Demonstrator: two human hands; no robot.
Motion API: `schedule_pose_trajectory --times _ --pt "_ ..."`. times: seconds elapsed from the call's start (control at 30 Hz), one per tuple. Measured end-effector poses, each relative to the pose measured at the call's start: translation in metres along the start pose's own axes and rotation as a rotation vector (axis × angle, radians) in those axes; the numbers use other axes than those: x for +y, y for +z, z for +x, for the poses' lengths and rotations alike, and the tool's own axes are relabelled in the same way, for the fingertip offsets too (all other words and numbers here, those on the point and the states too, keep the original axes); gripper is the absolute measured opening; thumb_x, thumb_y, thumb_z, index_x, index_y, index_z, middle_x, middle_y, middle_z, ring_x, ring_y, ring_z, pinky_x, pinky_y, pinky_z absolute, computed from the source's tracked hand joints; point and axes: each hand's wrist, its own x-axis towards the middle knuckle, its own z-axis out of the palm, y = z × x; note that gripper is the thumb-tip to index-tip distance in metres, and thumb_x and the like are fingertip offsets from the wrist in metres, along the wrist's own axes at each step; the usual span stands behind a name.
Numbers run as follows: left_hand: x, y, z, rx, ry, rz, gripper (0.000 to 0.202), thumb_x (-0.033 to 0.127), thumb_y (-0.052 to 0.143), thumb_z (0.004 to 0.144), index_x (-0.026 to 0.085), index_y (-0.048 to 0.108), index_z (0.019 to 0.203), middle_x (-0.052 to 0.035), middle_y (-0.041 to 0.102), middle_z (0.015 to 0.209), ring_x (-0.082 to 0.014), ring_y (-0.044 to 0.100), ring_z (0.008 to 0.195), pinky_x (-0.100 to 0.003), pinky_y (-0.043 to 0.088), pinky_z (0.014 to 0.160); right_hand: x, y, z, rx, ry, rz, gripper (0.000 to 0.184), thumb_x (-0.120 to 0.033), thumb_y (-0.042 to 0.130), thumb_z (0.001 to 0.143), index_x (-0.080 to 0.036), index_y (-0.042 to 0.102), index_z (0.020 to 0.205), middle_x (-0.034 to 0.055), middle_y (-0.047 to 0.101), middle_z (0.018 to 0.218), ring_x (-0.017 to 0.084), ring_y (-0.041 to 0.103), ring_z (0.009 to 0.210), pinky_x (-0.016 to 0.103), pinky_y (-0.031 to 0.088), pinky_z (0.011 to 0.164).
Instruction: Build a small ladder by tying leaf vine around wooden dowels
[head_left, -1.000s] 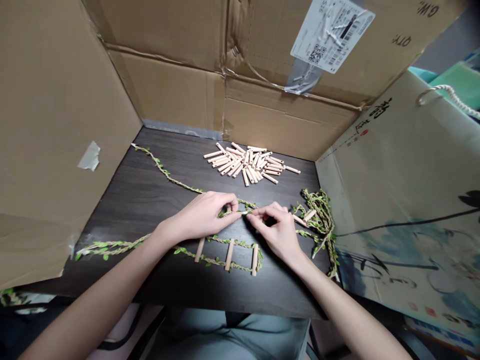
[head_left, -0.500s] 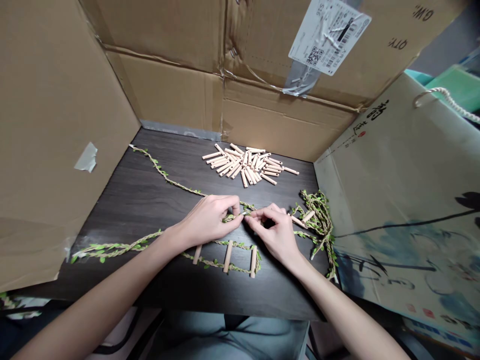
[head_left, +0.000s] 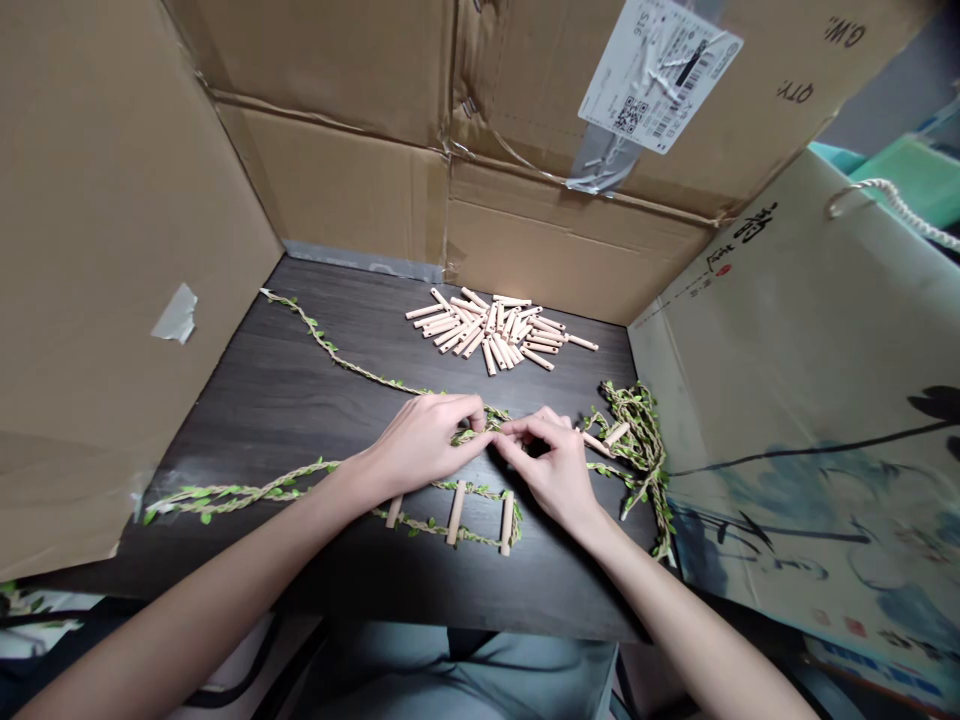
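My left hand [head_left: 435, 432] is closed in a pinch on a leafy twine [head_left: 466, 436] near the middle of the table. Fingertip to fingertip with it, my right hand [head_left: 547, 455] pinches at the end of the same twine; the exact spot is hidden by the fingers. Just below them lies a small rope ladder [head_left: 455, 512] of leafy twine with several wooden rungs, partly covered by my left wrist. Another leafy strand [head_left: 352, 368] runs from the far left to behind my hands. Beside my right hand is a wooden stick [head_left: 598, 444] on twine.
A pile of drilled wooden sticks [head_left: 487, 325] lies at the back of the dark table [head_left: 247, 400]. Bundled leafy twine [head_left: 641, 430] rests at the right. Cardboard walls [head_left: 337, 180] stand behind and left, a paper bag [head_left: 810, 400] at the right.
My left hand has shifted slightly to the right, its fingertips now meeting those of my right hand. The pale twine tip seen between them before is now covered.
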Motion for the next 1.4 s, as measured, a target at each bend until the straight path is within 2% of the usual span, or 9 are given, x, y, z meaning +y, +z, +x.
schedule_pose_trajectory --times 0.2,0.3,0.37,0.43,0.47,0.53,0.8,1.0,1.4 --pt "-0.002 -0.005 0.002 -0.029 -0.152 -0.176 0.031 0.045 0.078 0.085 0.018 0.064 0.092 0.0044 0.065 0.073 -0.0090 0.049 0.053 -0.023 0.039 0.060 0.000 0.000 0.000 0.001 -0.014 -0.005 0.007 -0.026 0.079 0.090 -0.023 0.078 0.083 -0.0005 0.073 0.075 0.020 0.060 0.076 0.038 0.036 0.080" --pt "-0.003 -0.010 0.002 -0.046 -0.199 -0.263 0.026 0.039 0.063 0.096 0.018 0.061 0.111 0.0021 0.070 0.085 -0.0088 0.052 0.053 -0.022 0.041 0.056 0.000 0.000 0.000 -0.018 -0.019 -0.005 0.008 -0.029 0.078 0.091 -0.024 0.078 0.084 -0.0002 0.073 0.077 0.019 0.060 0.076 0.038 0.036 0.080" --pt "-0.004 -0.012 0.002 -0.075 -0.113 -0.224 0.027 0.029 0.049 0.102 0.020 0.061 0.125 -0.0024 0.071 0.100 -0.0124 0.063 0.071 -0.024 0.048 0.069 0.000 0.000 -0.001 -0.036 -0.023 -0.003 0.008 -0.029 0.078 0.092 -0.025 0.078 0.085 0.0000 0.074 0.078 0.020 0.060 0.076 0.038 0.036 0.081" --pt "-0.007 -0.014 0.002 -0.117 0.019 -0.161 0.033 0.023 0.045 0.104 0.023 0.064 0.131 -0.0067 0.068 0.117 -0.0169 0.066 0.099 -0.028 0.050 0.090 0.000 0.000 -0.001 -0.051 -0.027 -0.003 0.008 -0.030 0.077 0.092 -0.025 0.078 0.086 0.0004 0.074 0.078 0.020 0.060 0.077 0.039 0.036 0.081" --pt "-0.008 -0.014 0.002 -0.139 0.070 -0.144 0.033 0.022 0.045 0.105 0.024 0.066 0.130 -0.0078 0.066 0.123 -0.0184 0.065 0.108 -0.029 0.048 0.097 0.000 0.001 -0.001 -0.057 -0.028 -0.003 0.008 -0.030 0.077 0.092 -0.025 0.078 0.087 0.0006 0.074 0.078 0.021 0.060 0.077 0.039 0.037 0.081" --pt "-0.010 -0.014 0.002 -0.180 0.115 -0.143 0.031 0.022 0.046 0.105 0.023 0.071 0.125 -0.0078 0.067 0.122 -0.0187 0.064 0.111 -0.029 0.047 0.099 0.000 0.001 -0.001 -0.068 -0.026 0.005 0.008 -0.030 0.077 0.092 -0.025 0.078 0.087 0.0010 0.073 0.078 0.021 0.060 0.078 0.039 0.037 0.081" --pt "-0.010 -0.016 0.002 -0.193 0.011 -0.012 0.018 0.026 0.055 0.103 0.021 0.073 0.107 -0.0028 0.075 0.105 -0.0166 0.066 0.085 -0.026 0.042 0.074 -0.001 0.001 0.000 -0.089 -0.040 0.064 0.007 -0.030 0.077 0.093 -0.024 0.079 0.090 0.0014 0.073 0.079 0.021 0.060 0.079 0.038 0.040 0.081" --pt "-0.011 -0.022 0.001 -0.279 0.051 -0.036 0.018 0.027 0.049 0.107 0.020 0.065 0.109 -0.0032 0.072 0.108 -0.0186 0.066 0.097 -0.026 0.043 0.084 -0.002 0.000 0.001 -0.113 -0.041 0.105 0.007 -0.029 0.076 0.092 -0.024 0.079 0.089 0.0016 0.071 0.077 0.021 0.060 0.079 0.037 0.042 0.079" --pt "-0.012 -0.024 0.002 -0.278 0.062 -0.137 0.020 0.027 0.050 0.105 0.019 0.068 0.106 -0.0048 0.074 0.108 -0.0185 0.066 0.092 -0.026 0.045 0.082 -0.001 -0.001 0.004 -0.133 -0.001 0.207 0.011 -0.033 0.076 0.091 -0.023 0.079 0.089 0.0025 0.072 0.079 0.020 0.061 0.077 0.036 0.045 0.076"
